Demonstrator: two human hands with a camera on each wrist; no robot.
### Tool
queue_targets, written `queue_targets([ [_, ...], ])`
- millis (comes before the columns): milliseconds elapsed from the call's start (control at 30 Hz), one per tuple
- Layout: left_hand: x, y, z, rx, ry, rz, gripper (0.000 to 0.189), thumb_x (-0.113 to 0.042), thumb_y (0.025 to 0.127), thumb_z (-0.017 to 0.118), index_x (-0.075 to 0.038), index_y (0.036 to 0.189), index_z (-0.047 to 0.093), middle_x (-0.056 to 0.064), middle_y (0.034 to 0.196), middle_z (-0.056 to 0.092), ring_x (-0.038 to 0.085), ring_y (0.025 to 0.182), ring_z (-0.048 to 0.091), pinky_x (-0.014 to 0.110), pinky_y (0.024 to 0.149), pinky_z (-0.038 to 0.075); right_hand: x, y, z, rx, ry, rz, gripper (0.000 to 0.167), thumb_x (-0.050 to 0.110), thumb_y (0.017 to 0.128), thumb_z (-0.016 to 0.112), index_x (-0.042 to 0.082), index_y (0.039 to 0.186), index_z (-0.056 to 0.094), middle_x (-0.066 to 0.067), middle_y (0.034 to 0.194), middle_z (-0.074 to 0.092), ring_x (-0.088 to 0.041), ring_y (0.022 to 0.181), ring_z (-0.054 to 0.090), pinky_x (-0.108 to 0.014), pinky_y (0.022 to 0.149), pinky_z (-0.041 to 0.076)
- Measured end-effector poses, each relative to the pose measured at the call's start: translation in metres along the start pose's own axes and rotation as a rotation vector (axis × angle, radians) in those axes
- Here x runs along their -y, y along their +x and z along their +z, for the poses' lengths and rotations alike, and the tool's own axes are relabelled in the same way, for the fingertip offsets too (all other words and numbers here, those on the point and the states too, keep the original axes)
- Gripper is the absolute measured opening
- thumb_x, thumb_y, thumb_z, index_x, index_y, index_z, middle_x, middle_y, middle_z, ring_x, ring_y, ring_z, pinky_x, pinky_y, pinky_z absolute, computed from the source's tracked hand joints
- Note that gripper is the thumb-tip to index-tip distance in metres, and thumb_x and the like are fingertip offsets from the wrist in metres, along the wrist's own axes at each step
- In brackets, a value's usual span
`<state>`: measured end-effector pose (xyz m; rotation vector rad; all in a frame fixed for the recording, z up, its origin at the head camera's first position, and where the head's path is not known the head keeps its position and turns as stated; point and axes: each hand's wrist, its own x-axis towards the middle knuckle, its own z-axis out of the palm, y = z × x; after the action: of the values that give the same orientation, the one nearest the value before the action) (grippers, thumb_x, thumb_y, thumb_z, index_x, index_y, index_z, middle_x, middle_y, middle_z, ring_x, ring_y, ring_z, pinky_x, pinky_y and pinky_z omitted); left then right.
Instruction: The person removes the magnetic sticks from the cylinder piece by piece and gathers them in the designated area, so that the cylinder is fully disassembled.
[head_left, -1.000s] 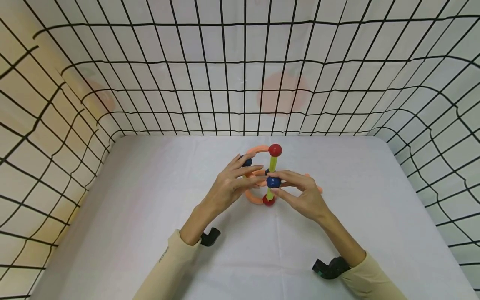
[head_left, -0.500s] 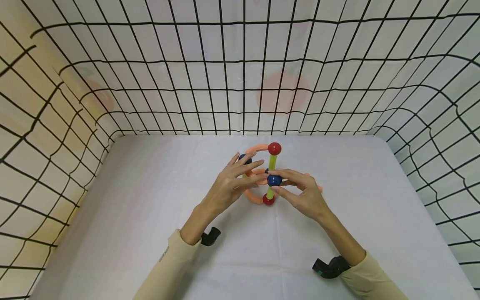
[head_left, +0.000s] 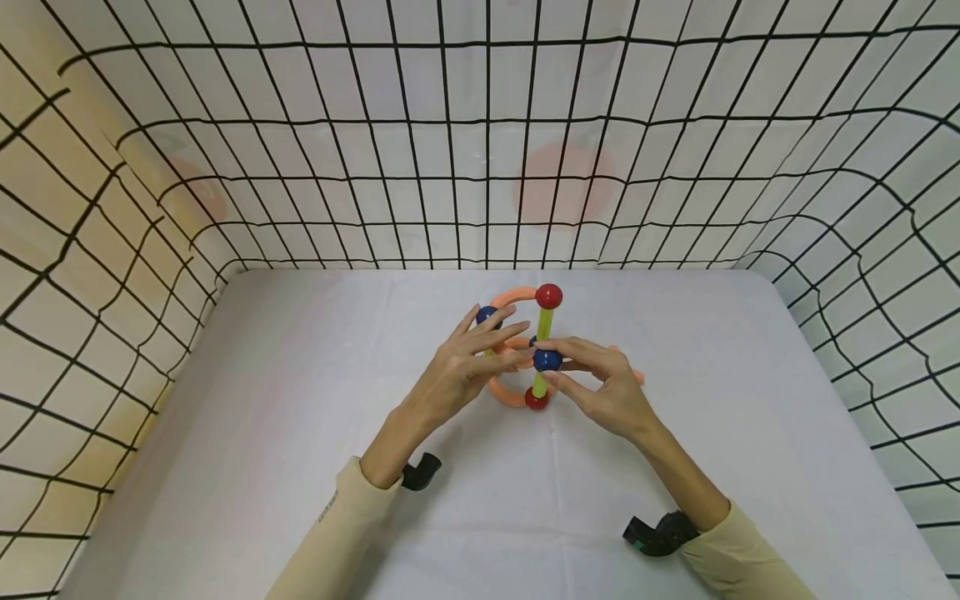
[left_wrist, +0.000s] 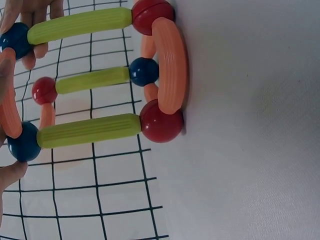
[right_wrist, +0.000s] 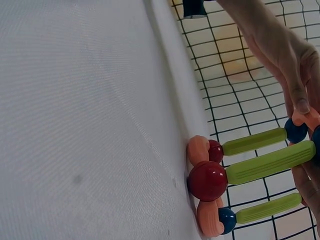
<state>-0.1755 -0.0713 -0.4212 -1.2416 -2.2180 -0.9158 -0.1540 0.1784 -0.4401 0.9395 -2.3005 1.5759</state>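
Observation:
A ball-and-rod toy frame stands upright, its green upright rods (left_wrist: 90, 131) joining balls above and below. My right hand (head_left: 611, 392) pinches the near top blue ball (head_left: 547, 359) between thumb and fingers. With thumb and fingers, my left hand (head_left: 459, 367) holds the top curved orange rod (left_wrist: 10, 107) beside the left blue ball (left_wrist: 24, 142); its other fingers spread above and hide part of the frame in the head view. The far top corner is a red ball (head_left: 549, 296). Curved orange rods (left_wrist: 171, 65) also link the red ball (right_wrist: 207, 181) and others at the base.
Part of another orange rod (head_left: 638, 377) shows on the white-covered table (head_left: 300, 358) behind my right hand. Black wire mesh (head_left: 465, 150) rises at the back and both sides. Dark curved pieces (head_left: 660, 536) sit at both wrists.

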Motion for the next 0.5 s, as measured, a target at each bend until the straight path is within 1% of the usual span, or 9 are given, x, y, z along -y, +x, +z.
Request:
queue_targets([
  [100,-0.0007,0.0004,-0.0010,0.005,-0.015,-0.008,0.035,0.003,0.086,0.078,-0.013,0.117,0.080,0.013,0.135,0.070,0.035,0.141,0.055,0.063,0.123,0.030,0.0000,-0.0001,0.0002,-0.002,0.007,0.004,0.051,-0.017,0.083,0.074,0.001,0.131,0.069,-0.017,0.123,0.074,-0.003,0.112,0.070,-0.020,0.093,0.059],
  [267,0.0002,0.0006,-0.0013,0.007,-0.017,-0.007,0.035,0.002,0.086,0.079,-0.012,0.117,0.080,0.013,0.136,0.070,0.036,0.142,0.054,0.065,0.122,0.031,0.0016,0.0004,-0.0001,0.003,0.015,0.008,0.053,-0.018,0.083,0.073,0.001,0.132,0.069,-0.018,0.125,0.073,-0.002,0.114,0.069,-0.021,0.093,0.059],
  [500,0.0014,0.0011,-0.0020,0.005,-0.040,-0.009,0.035,0.003,0.086,0.079,-0.012,0.118,0.080,0.012,0.137,0.069,0.035,0.141,0.055,0.064,0.123,0.031,0.0018,0.0010,-0.0008,0.010,0.025,0.020,0.046,-0.009,0.088,0.074,0.000,0.132,0.069,-0.018,0.126,0.072,-0.001,0.116,0.068,-0.021,0.095,0.059],
])
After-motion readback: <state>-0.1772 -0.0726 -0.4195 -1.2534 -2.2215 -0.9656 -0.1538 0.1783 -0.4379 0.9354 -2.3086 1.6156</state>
